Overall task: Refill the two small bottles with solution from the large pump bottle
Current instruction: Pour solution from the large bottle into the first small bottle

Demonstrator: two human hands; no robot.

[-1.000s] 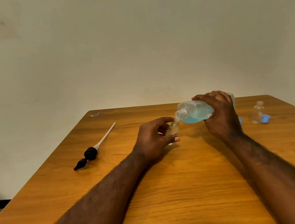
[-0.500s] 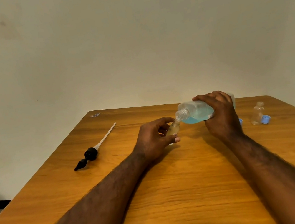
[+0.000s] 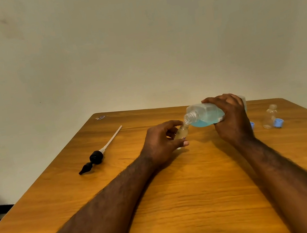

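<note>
My right hand grips the large clear bottle, which lies tipped on its side with blue solution pooled in its lower half and its open neck pointing left. My left hand holds a small clear bottle between thumb and fingers, its mouth right under the large bottle's neck. The second small bottle stands uncapped at the right of the wooden table.
The black pump head with its white tube lies on the table's left side. A blue cap sits next to the second small bottle, and another blue cap shows behind my right wrist. A pale wall rises behind the table.
</note>
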